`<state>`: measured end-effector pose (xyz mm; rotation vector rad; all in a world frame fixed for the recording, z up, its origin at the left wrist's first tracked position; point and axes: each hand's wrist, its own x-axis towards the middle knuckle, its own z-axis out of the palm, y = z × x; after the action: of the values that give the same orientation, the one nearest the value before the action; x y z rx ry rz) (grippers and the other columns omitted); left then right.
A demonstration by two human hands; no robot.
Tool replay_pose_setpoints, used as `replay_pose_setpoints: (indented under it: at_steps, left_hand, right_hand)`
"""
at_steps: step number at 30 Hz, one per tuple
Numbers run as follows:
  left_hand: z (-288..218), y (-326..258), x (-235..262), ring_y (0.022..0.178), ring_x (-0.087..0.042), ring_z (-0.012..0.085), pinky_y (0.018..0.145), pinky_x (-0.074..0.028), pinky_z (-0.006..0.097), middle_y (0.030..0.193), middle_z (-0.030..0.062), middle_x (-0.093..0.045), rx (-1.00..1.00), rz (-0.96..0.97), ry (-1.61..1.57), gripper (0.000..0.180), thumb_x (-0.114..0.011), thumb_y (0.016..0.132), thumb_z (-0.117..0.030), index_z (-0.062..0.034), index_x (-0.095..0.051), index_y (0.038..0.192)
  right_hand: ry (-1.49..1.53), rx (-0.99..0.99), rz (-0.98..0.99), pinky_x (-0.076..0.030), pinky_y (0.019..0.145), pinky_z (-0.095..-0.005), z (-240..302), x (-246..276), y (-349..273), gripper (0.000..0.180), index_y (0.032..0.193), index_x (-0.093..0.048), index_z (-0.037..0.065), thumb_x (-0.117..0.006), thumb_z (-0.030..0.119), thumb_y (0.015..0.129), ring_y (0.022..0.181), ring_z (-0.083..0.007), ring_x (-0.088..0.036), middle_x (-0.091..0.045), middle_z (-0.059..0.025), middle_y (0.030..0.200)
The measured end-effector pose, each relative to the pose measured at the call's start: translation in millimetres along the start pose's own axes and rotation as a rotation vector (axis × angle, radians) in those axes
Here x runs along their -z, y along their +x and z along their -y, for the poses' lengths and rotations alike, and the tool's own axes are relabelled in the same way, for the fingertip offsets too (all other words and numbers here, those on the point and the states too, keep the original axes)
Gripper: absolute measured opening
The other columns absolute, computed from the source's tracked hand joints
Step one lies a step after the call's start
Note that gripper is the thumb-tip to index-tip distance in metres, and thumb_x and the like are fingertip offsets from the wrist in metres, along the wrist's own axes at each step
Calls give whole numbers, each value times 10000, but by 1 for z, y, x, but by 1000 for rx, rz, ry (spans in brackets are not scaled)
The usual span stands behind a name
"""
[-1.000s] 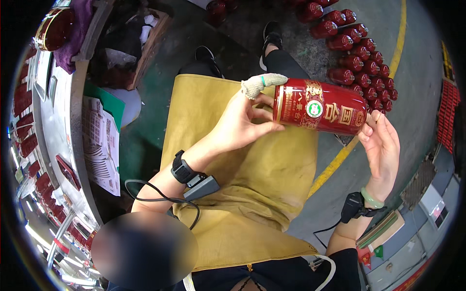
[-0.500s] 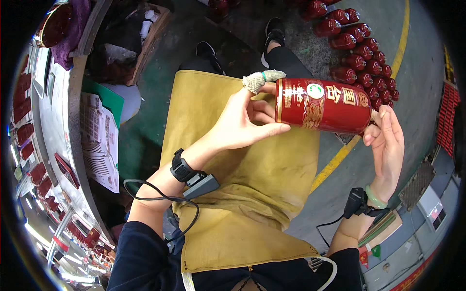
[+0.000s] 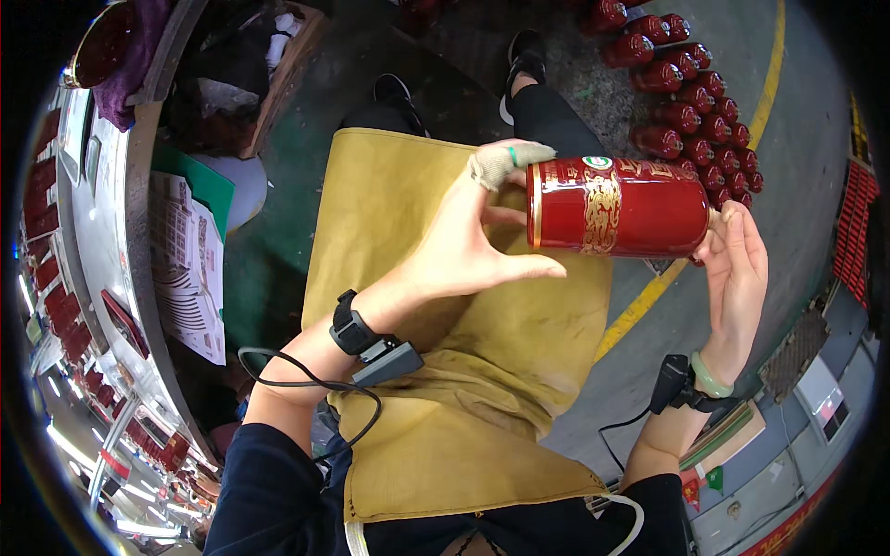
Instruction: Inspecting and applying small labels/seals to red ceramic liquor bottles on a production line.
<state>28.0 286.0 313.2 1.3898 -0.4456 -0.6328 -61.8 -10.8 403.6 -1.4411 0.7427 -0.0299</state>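
Observation:
A glossy red bottle (image 3: 649,218) with gold ornament and a gold band round its base lies sideways in the air over my apron. My right hand (image 3: 735,255) is closed on its narrow neck at the right end. At the base end is my left hand (image 3: 473,227), its thumb stretched out below the bottle and apart from it. The left index finger wears a knitted finger cover (image 3: 496,165) and reaches the base's upper edge. Other left fingers are partly hidden by the base; whether they touch it I cannot tell.
Rows of similar red bottles (image 3: 681,116) stand on the floor at the far right, beside a yellow floor line (image 3: 640,315). A workbench (image 3: 139,269) runs along the left, with printed sheets (image 3: 190,269) hanging at its side. My yellow apron (image 3: 408,204) covers my lap.
The bottle has rolled about its long axis, bringing the gold ornament to the front and the lettering toward its upper edge. My left thumb has moved off the bottle; my right hand stays at the neck.

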Motion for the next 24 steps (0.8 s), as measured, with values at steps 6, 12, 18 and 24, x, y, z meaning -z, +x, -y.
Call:
replay_pose_setpoints:
  at_steps: [6, 12, 18, 24]
  left_hand:
    - [1, 5, -7, 1183, -619, 195, 873, -611, 334, 1321, 93, -602, -84, -90, -35, 744, -908, 712, -109, -52, -549, 1360]
    - [-4, 2, -7, 1292, -540, 211, 891, -604, 345, 1400, 104, -525, -54, -65, 56, 828, -941, 687, -103, -55, -514, 1394]
    - [-7, 1, -9, 1286, -547, 215, 904, -600, 354, 1417, 102, -515, -61, -75, 43, 826, -938, 692, -99, -52, -513, 1399]
    - [-6, 1, -6, 1274, -559, 223, 917, -602, 363, 1429, 109, -503, -32, -63, -8, 831, -927, 698, -59, -41, -496, 1408]
  right_hand:
    - [-354, -23, -196, -523, 659, -233, 21, 19, 9, 272, 1179, -610, 4, -557, 242, 1058, 791, -116, -686, -715, -99, 1023]
    - [-659, 566, -151, -463, 702, -252, 33, -45, -15, 148, 1006, -669, -40, -638, 103, 981, 798, -132, -573, -580, -49, 900]
    - [-819, 875, 201, -505, 667, -341, 15, -117, -12, 234, 959, -707, -25, -779, -63, 740, 771, -246, -603, -567, -113, 884]
    - [-795, 901, 280, -489, 658, -368, 2, -128, -7, 256, 947, -696, -23, -782, -60, 709, 769, -258, -593, -561, -99, 871]
